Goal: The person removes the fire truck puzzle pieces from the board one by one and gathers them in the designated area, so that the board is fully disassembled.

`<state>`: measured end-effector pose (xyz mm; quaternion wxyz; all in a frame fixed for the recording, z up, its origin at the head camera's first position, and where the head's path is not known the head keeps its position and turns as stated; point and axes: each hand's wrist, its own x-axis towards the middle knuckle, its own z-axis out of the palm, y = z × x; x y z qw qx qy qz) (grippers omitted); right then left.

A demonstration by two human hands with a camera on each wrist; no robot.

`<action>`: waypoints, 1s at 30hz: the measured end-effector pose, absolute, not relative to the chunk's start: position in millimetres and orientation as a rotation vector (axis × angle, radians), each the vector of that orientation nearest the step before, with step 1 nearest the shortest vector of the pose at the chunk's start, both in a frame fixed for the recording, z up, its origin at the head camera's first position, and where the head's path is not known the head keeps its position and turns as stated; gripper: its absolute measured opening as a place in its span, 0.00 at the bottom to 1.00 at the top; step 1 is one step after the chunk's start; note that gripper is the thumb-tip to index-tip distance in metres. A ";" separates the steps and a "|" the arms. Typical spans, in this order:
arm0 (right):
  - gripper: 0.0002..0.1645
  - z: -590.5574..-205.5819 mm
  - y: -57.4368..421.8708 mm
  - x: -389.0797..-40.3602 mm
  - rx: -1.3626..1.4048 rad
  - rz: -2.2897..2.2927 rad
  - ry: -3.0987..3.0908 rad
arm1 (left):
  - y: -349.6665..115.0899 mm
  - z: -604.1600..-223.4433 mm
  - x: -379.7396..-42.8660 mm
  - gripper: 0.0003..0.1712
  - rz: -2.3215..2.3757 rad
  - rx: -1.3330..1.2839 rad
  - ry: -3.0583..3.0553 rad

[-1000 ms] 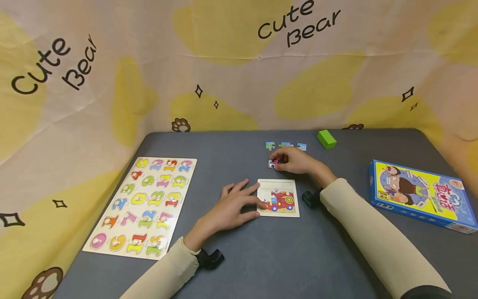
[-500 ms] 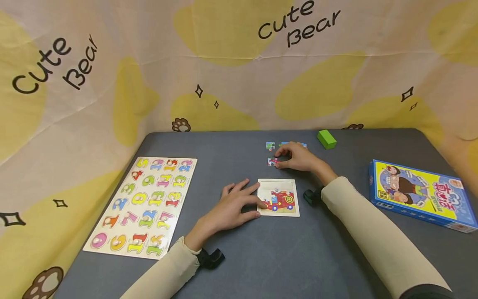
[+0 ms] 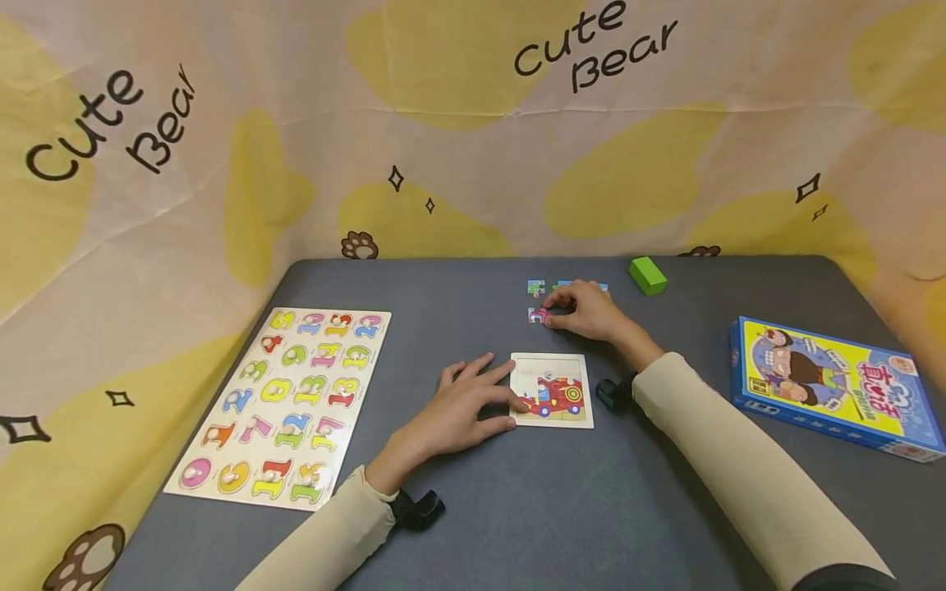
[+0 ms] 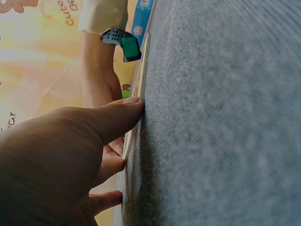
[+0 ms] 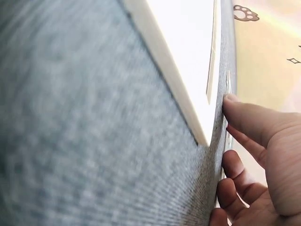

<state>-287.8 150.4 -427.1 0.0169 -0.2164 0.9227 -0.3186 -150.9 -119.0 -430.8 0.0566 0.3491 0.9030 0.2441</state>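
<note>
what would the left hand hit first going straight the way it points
The left hand would likely meet the square pale wooden puzzle tray with the red vehicle picture; its fingers lie at or over the tray's left edge.

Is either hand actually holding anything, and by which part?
The right hand holds a small pink puzzle piece by its right edge; the left hand rests on the puzzle frame.

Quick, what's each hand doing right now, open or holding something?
Left hand: open, resting at the edge of the puzzle tray.
Right hand: closed, pinching a small puzzle piece.
</note>
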 end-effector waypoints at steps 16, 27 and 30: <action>0.16 -423.9 146.0 -288.0 -0.606 -0.967 2.896 | -119.7 -430.0 -150.8 0.12 0.749 1.070 2.740; 0.17 -423.1 147.1 -288.6 -0.573 -0.947 2.909 | -119.2 -430.9 -152.5 0.11 0.767 1.069 2.724; 0.18 -421.5 149.1 -286.5 -0.623 -1.020 2.882 | -119.7 -431.2 -152.8 0.11 0.768 1.072 2.731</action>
